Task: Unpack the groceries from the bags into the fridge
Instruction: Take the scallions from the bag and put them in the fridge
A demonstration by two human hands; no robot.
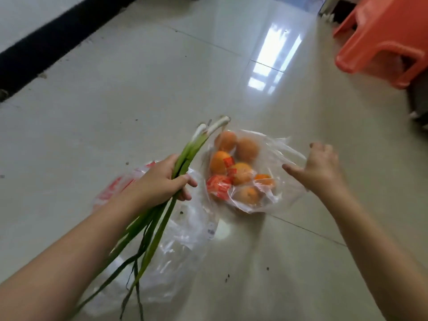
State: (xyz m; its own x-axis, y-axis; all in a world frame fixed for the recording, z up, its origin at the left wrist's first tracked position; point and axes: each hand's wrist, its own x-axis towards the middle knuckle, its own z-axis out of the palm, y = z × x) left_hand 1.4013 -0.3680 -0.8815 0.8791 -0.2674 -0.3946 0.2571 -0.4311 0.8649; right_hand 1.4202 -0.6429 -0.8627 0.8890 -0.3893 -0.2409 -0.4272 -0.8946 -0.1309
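The left hand (162, 181) is gripping spring onions (185, 156), freeing the spread right hand (319, 167) to be reaching at three o'clock of the bagged oranges (236, 167).

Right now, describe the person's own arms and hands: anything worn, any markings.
Both forearms are bare up to the frame edge: no sleeves show. The left hand and right hand wear no gloves, and no rings, watch or bracelet can be seen. Motion blur softens the right hand's fingers, so fine marks cannot be told.
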